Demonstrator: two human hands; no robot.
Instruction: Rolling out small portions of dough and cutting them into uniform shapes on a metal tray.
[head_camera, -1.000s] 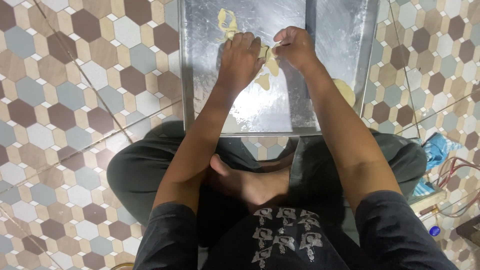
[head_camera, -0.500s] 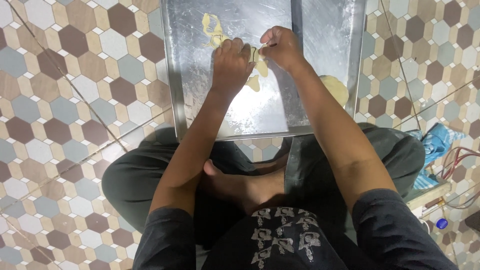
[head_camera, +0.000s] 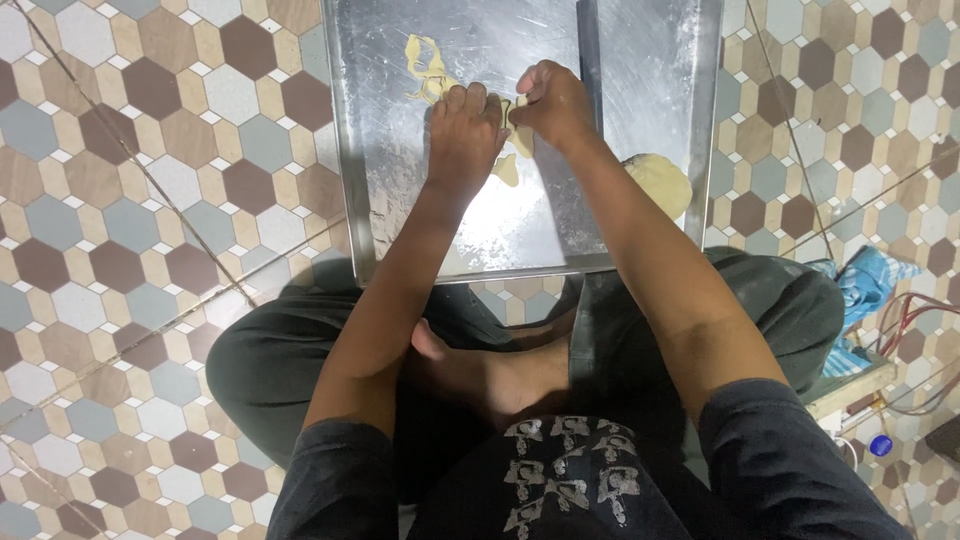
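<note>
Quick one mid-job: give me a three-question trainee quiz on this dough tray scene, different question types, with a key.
1. True or false: the metal tray rests on a wooden table.
2. Multiple choice: where does the dough ball lie? A) by the tray's right rim B) under the left hand C) on the floor tiles
3. Fill in: the right hand and left hand meet over a thin piece of pale yellow ____.

Key
1. False; it rests on the hexagon-tiled floor.
2. A
3. dough
</note>
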